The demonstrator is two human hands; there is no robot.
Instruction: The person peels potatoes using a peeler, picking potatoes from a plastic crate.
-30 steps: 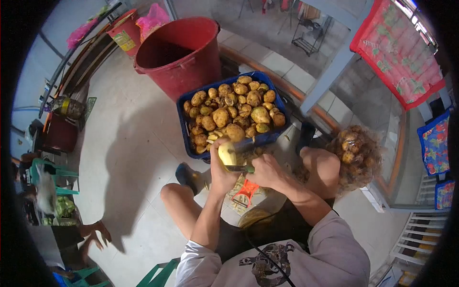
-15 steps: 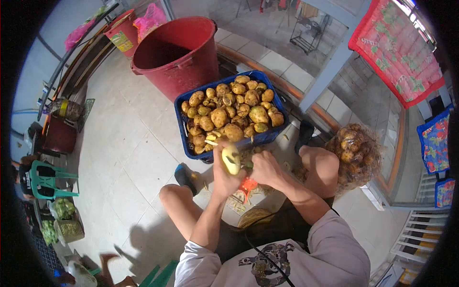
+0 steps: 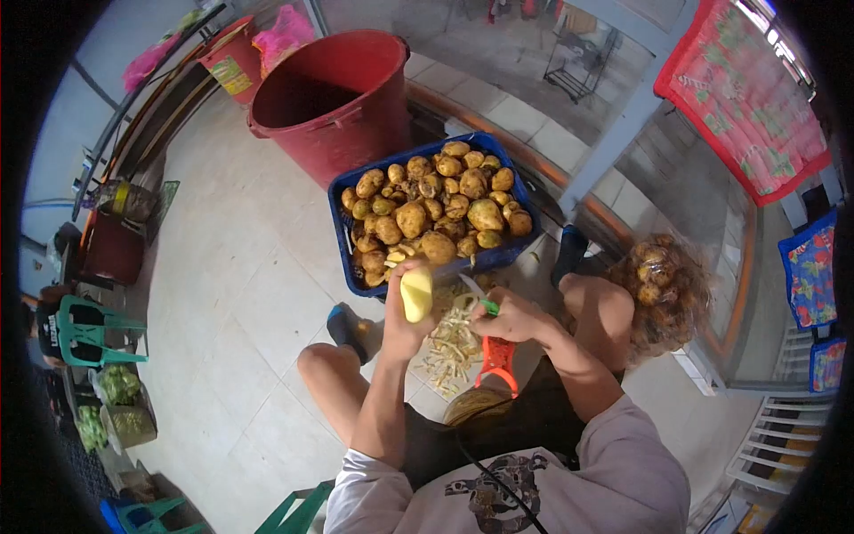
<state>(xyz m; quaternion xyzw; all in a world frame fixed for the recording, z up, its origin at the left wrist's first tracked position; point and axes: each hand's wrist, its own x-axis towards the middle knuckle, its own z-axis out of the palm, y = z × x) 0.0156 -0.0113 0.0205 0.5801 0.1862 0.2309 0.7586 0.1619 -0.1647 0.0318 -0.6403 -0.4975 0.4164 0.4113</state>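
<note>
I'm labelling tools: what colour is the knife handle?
The knife handle is green, showing best in the head view.

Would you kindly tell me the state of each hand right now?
Left hand: closed around a peeled pale-yellow oval potato.
Right hand: closed on a green-handled knife; whether it also grips the orange Y-shaped peeler cannot be told.
</note>
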